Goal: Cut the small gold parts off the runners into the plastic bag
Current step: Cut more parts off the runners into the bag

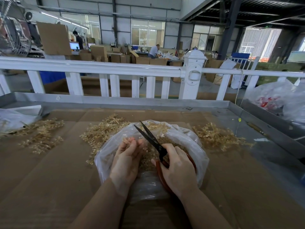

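The cardboard sheet (pixel 49 171) covering the bench gives a flat, dry surface, so nothing should slide far, and on it sits the plastic bag (pixel 186 139), near the middle and just in front of the person, its mouth rolled wide open. The bag is thin, clear and floppy; I would judge it holds its shape only because of the load of cut gold parts (pixel 148 157) heaped inside. Beyond and to either side lie the piles of runners (pixel 100 131), one touching the bag's far left edge, another off to the right, a third well apart at the far left. They look like pale gold, branching plastic twigs, very light, stiff and springy, tangled together so that lifting one would likely drag its neighbours; taking a single stem near its thicker spine seems safest. The scissors (pixel 152 139) are dark-bladed with reddish-brown loop handles, long and probably heavy against such flimsy work; the blades stand slightly apart, pointing away over the bag. The right hand (pixel 176 167) grips the handles with fingers curled round them. The left hand (pixel 127 154) hovers over the bag's mouth, its fingers bent together round a small gold piece at the tips, just beside the blades. That piece is tiny and smooth, likely to spring off when snipped unless kept low over the bag.
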The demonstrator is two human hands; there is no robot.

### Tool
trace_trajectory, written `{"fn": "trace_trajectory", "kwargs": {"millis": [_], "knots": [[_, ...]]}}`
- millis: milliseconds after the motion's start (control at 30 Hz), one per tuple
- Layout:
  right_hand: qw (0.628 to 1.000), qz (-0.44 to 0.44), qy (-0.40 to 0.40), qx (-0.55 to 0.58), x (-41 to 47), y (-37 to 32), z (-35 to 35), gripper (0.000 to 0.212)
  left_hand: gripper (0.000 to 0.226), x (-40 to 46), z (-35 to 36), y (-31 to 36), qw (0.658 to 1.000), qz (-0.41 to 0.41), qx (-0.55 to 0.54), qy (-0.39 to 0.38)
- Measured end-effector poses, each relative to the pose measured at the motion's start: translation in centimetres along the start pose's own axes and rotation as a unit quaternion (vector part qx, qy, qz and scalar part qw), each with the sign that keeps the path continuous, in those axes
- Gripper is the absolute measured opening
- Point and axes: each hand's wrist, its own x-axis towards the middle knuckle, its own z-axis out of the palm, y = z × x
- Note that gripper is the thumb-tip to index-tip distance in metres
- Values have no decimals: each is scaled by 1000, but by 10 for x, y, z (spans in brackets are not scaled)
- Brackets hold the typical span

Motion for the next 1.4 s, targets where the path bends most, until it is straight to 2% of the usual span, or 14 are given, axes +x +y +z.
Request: {"fn": "trace_trajectory", "kwargs": {"millis": [100,167,233,300,400,733,1000,1200,1400], "knots": [[1000,0,-2,5,0,-1,-1,37,22,-1,0,1,1000,-12,-2,-22],[1000,-3,-4,7,0,-1,-1,36,5,-2,-1,0,999,-5,8,-39],[1000,-4,-4,11,0,-1,-1,37,15,-2,-1,-1,999,7,17,-28],[1000,1,-8,17,0,-1,-2,40,10,-3,-1,-1,999,20,22,-12],[1000,-1,-3,30,0,-1,-2,41,22,-3,-1,-2,999,30,13,18],[997,-39,56,39,-1,-3,-5,41,13,-5,2,-2,999,43,11,29],[999,-27,-24,22,0,-1,-2,38,12,-12,6,2,999,46,13,5],[998,-25,-45,19,1,-1,-2,40,9,-11,7,3,998,46,-3,40],[997,-30,-61,24,1,-1,-3,41,30,-10,8,3,996,34,-12,83]]}}
